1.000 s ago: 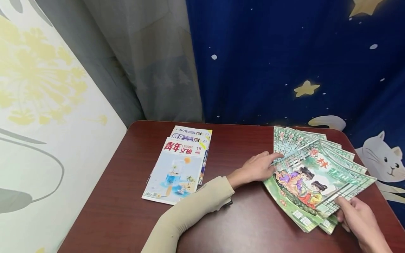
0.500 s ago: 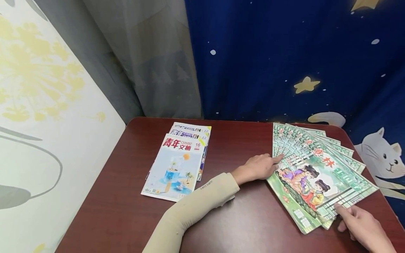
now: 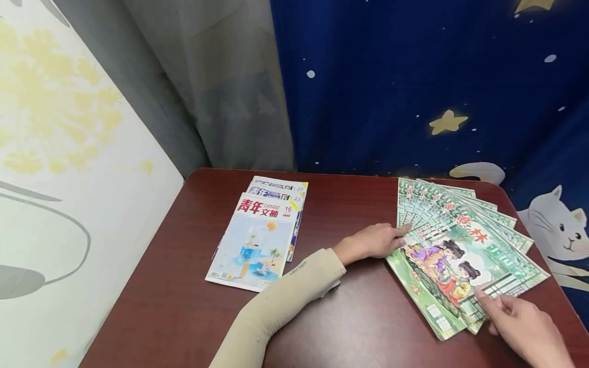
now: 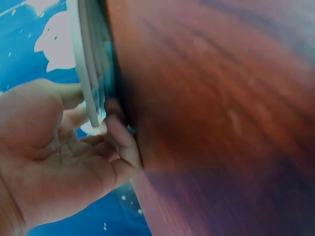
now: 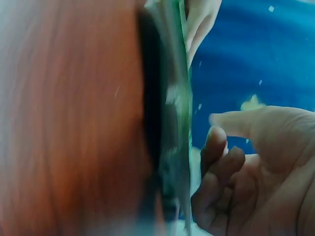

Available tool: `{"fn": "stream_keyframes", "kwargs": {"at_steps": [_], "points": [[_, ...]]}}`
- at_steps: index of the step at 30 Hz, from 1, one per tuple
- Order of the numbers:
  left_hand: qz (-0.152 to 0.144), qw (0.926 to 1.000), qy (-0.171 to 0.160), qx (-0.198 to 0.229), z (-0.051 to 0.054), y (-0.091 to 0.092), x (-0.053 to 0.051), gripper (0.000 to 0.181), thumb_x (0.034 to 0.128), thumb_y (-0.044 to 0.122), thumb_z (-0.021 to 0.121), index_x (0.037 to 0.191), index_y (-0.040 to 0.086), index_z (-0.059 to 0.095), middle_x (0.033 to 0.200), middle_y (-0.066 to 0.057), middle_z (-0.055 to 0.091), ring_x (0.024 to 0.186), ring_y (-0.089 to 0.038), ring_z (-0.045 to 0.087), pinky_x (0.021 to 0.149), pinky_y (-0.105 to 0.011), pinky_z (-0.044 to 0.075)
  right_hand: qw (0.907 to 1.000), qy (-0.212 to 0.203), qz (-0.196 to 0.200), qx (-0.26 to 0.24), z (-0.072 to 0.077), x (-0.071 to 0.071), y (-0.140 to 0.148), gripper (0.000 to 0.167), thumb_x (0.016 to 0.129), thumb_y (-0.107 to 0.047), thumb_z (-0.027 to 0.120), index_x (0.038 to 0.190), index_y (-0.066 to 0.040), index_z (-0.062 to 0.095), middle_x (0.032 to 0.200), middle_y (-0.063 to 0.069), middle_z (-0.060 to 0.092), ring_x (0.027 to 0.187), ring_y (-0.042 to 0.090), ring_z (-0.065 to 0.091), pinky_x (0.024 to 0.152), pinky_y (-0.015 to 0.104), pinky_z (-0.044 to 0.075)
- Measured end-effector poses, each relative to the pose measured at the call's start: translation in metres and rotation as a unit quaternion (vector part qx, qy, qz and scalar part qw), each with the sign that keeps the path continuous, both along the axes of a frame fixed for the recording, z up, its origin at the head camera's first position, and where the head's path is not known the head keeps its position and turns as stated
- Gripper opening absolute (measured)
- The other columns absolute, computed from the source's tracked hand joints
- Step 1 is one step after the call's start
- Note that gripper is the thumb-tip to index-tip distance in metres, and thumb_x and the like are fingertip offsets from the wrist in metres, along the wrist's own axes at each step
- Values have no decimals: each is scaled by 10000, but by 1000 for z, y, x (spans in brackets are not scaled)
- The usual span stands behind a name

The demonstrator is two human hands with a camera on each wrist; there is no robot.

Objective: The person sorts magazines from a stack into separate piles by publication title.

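Observation:
Several green magazines [image 3: 494, 253] lie fanned out at the right of the table in the head view, two cartoon children on the top cover. My left hand [image 3: 375, 240] pinches their left edge, thumb on top. In the left wrist view the fingers of the left hand [image 4: 54, 157] curl under the magazine edges [image 4: 84, 59]. My right hand [image 3: 529, 327] hovers by the top magazine's lower right part. The right wrist view shows the right hand [image 5: 261, 167] loosely curled, nothing between thumb and fingers, beside the magazine edges [image 5: 181, 113].
A second pile of magazines [image 3: 253, 245], the top one white and blue, lies left of centre on the dark red table [image 3: 175, 306]. Behind the table hang a grey curtain [image 3: 234, 102] and a blue star-patterned curtain [image 3: 368, 102]. A white patterned panel [image 3: 69, 204] stands at left.
The right hand has let go of the magazines' right edge and moved slightly left over the cover. The fan has spread more evenly. My left hand keeps its grip.

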State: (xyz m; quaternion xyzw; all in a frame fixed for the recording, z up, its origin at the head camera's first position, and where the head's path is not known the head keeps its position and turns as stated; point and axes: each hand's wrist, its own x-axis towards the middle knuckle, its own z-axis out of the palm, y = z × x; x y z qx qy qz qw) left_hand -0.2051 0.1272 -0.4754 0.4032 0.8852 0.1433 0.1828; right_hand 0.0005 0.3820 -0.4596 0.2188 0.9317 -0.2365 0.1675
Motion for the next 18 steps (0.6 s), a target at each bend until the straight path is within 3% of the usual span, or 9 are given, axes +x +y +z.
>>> {"fn": "stream_keyframes", "kwargs": {"at_steps": [3, 6, 8, 11, 13, 16, 18], "points": [[-47, 9994, -277, 210, 1, -6, -2, 640, 1129, 452, 452, 1691, 384, 152, 1538, -46, 608, 1404, -155, 590, 1161, -285, 457, 9959, 904, 68, -2, 6, -2, -21, 532, 1067, -621, 481, 895, -156, 676, 742, -48, 712, 641, 27, 526, 615, 275, 335], [-125, 9980, -495, 379, 7, -16, -2, 705, 1120, 475, 459, 1695, 402, 58, 1594, -35, 554, 1435, -150, 567, 1185, -292, 440, 9854, 1674, 281, -149, 8, -6, -41, 380, 1060, -526, 584, 1019, -172, 713, 822, -49, 751, 666, -74, 549, 605, 250, 365], [-155, 9970, -538, 534, 10, -23, -3, 731, 1115, 480, 471, 1696, 395, 35, 1497, -25, 640, 1318, -123, 641, 1125, -274, 473, 9788, 1976, 498, -196, 10, -11, -52, 314, 1054, -479, 620, 1061, -180, 713, 840, -48, 739, 678, -82, 549, 613, 248, 381], [-55, 9963, -413, 754, 16, -41, -10, 728, 1115, 473, 483, 1699, 365, 62, 1145, -62, 742, 956, -141, 685, 952, -277, 526, 9670, 2409, 772, -296, 12, -21, -65, 229, 1052, -418, 646, 1099, -204, 712, 867, -38, 725, 675, -72, 543, 623, 244, 390], [110, 9958, -181, 891, 20, -56, -17, 685, 1117, 451, 495, 1695, 354, 140, 1117, -60, 755, 920, -128, 679, 937, -278, 536, 9567, 2753, 819, -482, 13, -30, -73, 189, 1052, -375, 657, 1106, -203, 714, 913, -19, 726, 691, -77, 576, 638, 205, 416], [442, 9952, 99, 870, 28, -85, -28, 613, 1109, 462, 512, 1668, 363, 281, 1389, -87, 710, 1172, -147, 697, 1065, -322, 525, 9391, 3214, 859, -866, 13, -43, -84, 167, 1059, -309, 657, 1139, -172, 707, 1006, 2, 706, 717, -70, 625, 649, 142, 453], [689, 9943, 229, 777, 34, -103, -34, 591, 1093, 498, 531, 1644, 389, 345, 1565, -26, 586, 1385, -146, 600, 1151, -370, 487, 9292, 3438, 949, -965, 12, -53, -91, 174, 1052, -282, 670, 1162, -153, 706, 1089, -10, 699, 812, -80, 648, 693, 114, 481]]}}
